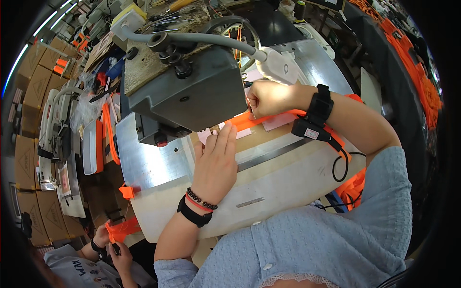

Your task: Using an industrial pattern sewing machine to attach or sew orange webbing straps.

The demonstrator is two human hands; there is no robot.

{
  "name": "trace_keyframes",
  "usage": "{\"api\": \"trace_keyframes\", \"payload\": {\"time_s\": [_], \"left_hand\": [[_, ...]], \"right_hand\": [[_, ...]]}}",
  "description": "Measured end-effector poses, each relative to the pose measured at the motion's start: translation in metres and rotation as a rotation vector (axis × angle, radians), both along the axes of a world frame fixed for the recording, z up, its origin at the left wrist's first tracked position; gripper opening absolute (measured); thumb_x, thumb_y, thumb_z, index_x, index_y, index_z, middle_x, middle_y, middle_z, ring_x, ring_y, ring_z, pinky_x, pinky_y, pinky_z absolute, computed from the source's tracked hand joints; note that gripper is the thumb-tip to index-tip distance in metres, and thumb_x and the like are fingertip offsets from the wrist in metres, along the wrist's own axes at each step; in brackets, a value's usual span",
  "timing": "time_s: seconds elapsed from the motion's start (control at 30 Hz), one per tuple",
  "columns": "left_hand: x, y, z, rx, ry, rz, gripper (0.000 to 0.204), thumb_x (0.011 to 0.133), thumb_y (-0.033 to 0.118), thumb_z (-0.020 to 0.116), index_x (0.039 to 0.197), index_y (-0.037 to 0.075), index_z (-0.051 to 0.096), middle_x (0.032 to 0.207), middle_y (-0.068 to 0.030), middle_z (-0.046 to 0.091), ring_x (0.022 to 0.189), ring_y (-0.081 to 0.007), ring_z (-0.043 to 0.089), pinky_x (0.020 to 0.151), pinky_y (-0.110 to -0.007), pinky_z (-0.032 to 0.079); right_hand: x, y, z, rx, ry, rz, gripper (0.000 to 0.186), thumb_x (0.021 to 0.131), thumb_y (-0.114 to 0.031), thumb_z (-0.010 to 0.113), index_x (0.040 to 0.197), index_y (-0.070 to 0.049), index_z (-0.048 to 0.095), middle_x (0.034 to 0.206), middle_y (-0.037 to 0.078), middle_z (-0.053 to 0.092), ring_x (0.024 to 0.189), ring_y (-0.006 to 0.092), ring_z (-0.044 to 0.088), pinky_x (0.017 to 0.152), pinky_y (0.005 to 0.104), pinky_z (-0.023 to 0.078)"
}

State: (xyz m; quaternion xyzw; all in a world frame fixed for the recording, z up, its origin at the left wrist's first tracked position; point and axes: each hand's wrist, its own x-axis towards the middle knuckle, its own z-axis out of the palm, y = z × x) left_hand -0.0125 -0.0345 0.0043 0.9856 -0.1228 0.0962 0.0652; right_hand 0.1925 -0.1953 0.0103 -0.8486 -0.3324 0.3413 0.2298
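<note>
A grey industrial sewing machine head [187, 91] stands over a metal and pale work table. A strip of bright orange fabric [240, 124] lies beside it, running right beneath my right wrist. My left hand [216, 161] rests palm down, fingers stretched, their tips at the strip's left end. Close to the machine head, my right hand [269, 98] is closed with curled fingers at the strip's far edge. What those fingers hold, if anything, is hidden. Pale pink pieces [278, 122] lie around the strip on a tan plate [259, 139].
A grey cable with a white lamp [278, 65] arches over the machine. An orange-sided white tray [92, 146] stands at the left. At lower left, a co-worker's hands [120, 257] handle orange fabric. Cardboard boxes [26, 161] line the far left; more orange fabric [408, 53] is piled right.
</note>
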Motion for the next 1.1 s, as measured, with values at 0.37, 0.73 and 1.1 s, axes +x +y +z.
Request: {"api": "trace_keyframes", "payload": {"time_s": [0.37,0.73,1.1], "left_hand": [[0.01,0.01,-0.007,0.103,-0.008,-0.005,0.06,0.08,0.011,0.061,0.139,0.0,0.053,0.142,-0.0081,0.055,0.114,-0.0255,0.052,0.095,-0.044,0.038],[0.009,0.008,-0.006,0.085,0.006,-0.024,0.06,0.077,0.009,0.06,0.136,0.0,0.055,0.141,-0.0087,0.056,0.107,-0.0248,0.053,0.09,-0.042,0.037],[0.01,0.007,-0.004,0.088,-0.002,-0.029,0.061,0.077,0.008,0.058,0.137,0.0,0.054,0.141,-0.0094,0.057,0.105,-0.0261,0.054,0.089,-0.043,0.038]], "right_hand": [[-0.004,0.001,0.009,-0.026,-0.038,0.026,0.018,0.077,-0.018,0.079,0.072,-0.003,0.07,0.07,0.007,0.069,0.067,0.0169,0.065,0.062,0.0347,0.052],[-0.012,-0.118,0.104,0.006,-0.14,0.19,0.067,0.07,-0.011,0.079,0.132,-0.004,0.057,0.084,0.001,0.062,0.069,0.0095,0.055,0.065,0.0259,0.045],[0.088,-0.195,0.116,0.302,-0.559,-0.285,0.048,0.073,-0.008,0.076,0.118,0.001,0.064,0.084,0.009,0.068,0.078,0.0116,0.064,0.071,0.0276,0.053]]}}
